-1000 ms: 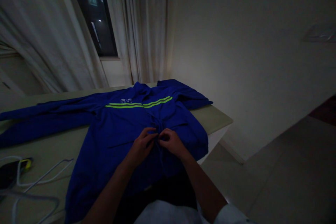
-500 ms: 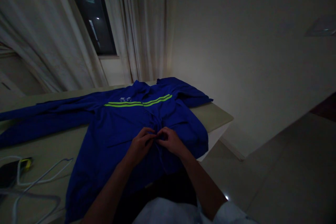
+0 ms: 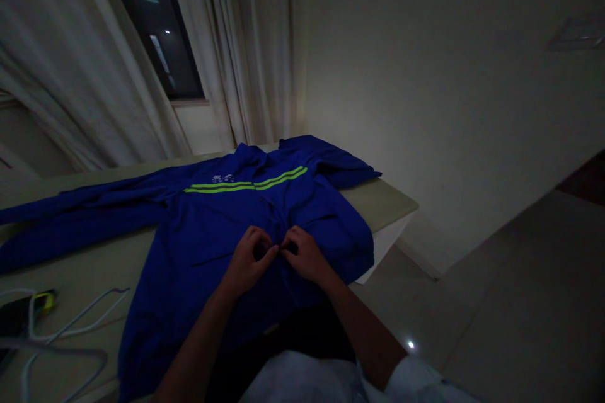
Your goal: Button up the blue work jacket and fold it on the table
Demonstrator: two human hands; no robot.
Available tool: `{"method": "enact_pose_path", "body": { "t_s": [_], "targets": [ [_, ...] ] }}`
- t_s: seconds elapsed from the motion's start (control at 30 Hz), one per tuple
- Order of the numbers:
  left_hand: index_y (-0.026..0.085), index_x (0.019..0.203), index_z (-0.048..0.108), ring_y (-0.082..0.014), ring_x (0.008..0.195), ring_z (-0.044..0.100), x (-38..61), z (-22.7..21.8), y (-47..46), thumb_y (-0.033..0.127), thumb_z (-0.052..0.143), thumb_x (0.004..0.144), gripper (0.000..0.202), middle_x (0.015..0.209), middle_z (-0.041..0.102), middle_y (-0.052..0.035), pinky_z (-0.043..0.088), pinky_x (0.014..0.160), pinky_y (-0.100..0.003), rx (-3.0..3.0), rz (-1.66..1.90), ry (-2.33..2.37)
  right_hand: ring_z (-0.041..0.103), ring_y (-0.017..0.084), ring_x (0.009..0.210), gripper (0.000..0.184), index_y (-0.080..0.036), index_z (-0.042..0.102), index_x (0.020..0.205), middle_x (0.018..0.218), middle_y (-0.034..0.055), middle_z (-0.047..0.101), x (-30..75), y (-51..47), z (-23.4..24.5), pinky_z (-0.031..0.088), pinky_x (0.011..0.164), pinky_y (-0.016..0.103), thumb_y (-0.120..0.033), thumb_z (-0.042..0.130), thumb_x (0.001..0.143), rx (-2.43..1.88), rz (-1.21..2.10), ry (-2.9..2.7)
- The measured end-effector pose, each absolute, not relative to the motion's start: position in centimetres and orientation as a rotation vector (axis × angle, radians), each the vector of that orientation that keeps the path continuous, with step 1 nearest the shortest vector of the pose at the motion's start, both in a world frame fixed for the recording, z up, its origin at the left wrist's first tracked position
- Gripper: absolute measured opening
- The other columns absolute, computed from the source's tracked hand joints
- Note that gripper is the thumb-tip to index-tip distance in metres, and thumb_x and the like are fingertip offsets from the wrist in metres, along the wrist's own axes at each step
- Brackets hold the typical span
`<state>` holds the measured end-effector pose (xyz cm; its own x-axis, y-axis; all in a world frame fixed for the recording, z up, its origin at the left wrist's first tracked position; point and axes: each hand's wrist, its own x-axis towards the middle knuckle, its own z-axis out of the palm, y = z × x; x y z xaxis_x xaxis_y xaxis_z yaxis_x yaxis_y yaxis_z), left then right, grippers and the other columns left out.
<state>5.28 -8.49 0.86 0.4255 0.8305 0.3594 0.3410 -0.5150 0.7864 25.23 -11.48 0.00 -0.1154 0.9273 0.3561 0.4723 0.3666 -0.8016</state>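
Jacket (image 3: 189, 233), blue, two yellow-green chest stripes: spread on the tabletop (image 3: 397, 208) beside its right corner, lower part lapping the near edge. Left hand (image 3: 246, 261) and right hand (image 3: 305, 258): each grip narrow, fingertips pinching the jacket's front opening; exactly which part, we cannot tell. White cable (image 3: 57, 347) and dark, yellow-trimmed object (image 3: 15, 317): we list both left of the jacket, toward the near edge.

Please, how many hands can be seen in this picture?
2. The left hand and the right hand are side by side, fingertips close together, at the front of the blue jacket.
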Motion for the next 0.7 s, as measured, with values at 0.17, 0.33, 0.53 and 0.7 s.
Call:
{"method": "enact_pose_path", "body": {
  "t_s": [0.17,0.33,0.53,0.7],
  "targets": [
    [0.021,0.086,0.071,-0.0191,0.079,0.058,5.5,0.1,-7.9,0.045,0.066,0.094,0.026,0.089,0.059,-0.0035,0.047,0.072,-0.032,2.117,0.939,1.071,0.061,0.016,0.088,0.021,-0.02,0.064,0.081,0.093,0.0001,0.058,25.0,-11.6,-0.4,0.046,0.081,0.029,0.0,0.071,0.082,-1.242,0.581,-1.743],
    [0.021,0.086,0.072,-0.0203,0.083,0.06,4.7,-0.5,-7.1,0.048,0.064,0.094,0.029,0.088,0.061,-0.0035,0.046,0.076,-0.033,2.037,0.848,0.983,0.062,0.016,0.087,0.02,-0.019,0.067,0.08,0.092,0.0004,0.06,24.9,-11.8,-0.9,0.047,0.083,0.029,-0.001,0.077,0.08,-1.251,0.555,-1.724],
    [0.021,0.087,0.069,-0.0199,0.082,0.059,4.6,-0.5,-7.1,0.043,0.063,0.094,0.024,0.089,0.06,-0.0035,0.045,0.075,-0.033,2.05,0.873,0.955,0.063,0.016,0.093,0.018,-0.02,0.072,0.087,0.101,0.0011,0.06,25.3,-11.7,-0.3,0.049,0.086,0.029,-0.006,0.08,0.079,-1.205,0.628,-1.735],
    [0.021,0.089,0.068,-0.0212,0.084,0.058,4.6,-0.7,-7.1,0.037,0.061,0.095,0.018,0.091,0.059,-0.0041,0.047,0.076,-0.035,2.141,0.881,0.994,0.061,0.015,0.09,0.014,-0.02,0.074,0.085,0.099,0.0008,0.058,25.4,-11.5,-0.1,0.049,0.085,0.029,-0.007,0.08,0.082,-1.222,0.676,-1.689]
  ]
}}
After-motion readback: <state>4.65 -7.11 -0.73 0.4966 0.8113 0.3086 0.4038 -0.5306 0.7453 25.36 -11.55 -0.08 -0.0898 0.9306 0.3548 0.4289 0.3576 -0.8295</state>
